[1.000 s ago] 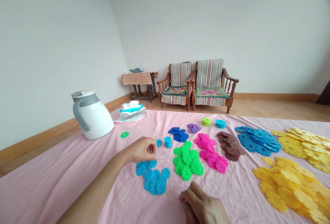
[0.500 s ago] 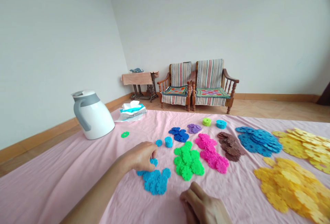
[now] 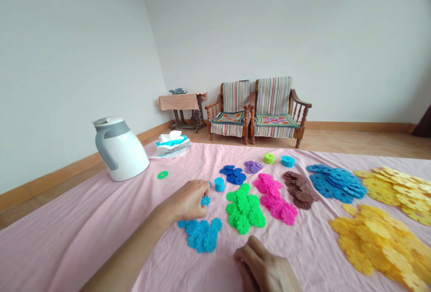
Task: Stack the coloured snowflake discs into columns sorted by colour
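Observation:
My left hand [image 3: 191,200] pinches a light blue notched plastic disc [image 3: 205,201] between thumb and fingers, above the cloth. Just past its fingertips stands a small stack of light blue discs [image 3: 219,185]; another blue disc behind the hand is mostly hidden. A loose pile of light blue discs [image 3: 202,236] lies below the hand, towards me. My right hand [image 3: 264,265] rests on the pink cloth [image 3: 188,274] near the front, fingers curled in; what they hold, if anything, is hidden. The green disc pile [image 3: 245,211] lies just beyond it.
Dark blue [image 3: 233,175], purple [image 3: 252,167], pink [image 3: 276,198], brown [image 3: 299,189], blue [image 3: 336,183] and yellow piles [image 3: 384,242] spread rightward. Two short stacks, lime [image 3: 269,159] and blue [image 3: 288,161], stand behind. Left are a white jug [image 3: 126,155], tissue pack [image 3: 172,145] and lone green disc [image 3: 163,175].
My left hand has moved slightly away from the light blue pile, up towards the small stack, carrying a disc lifted off that pile. My right hand has stayed in place.

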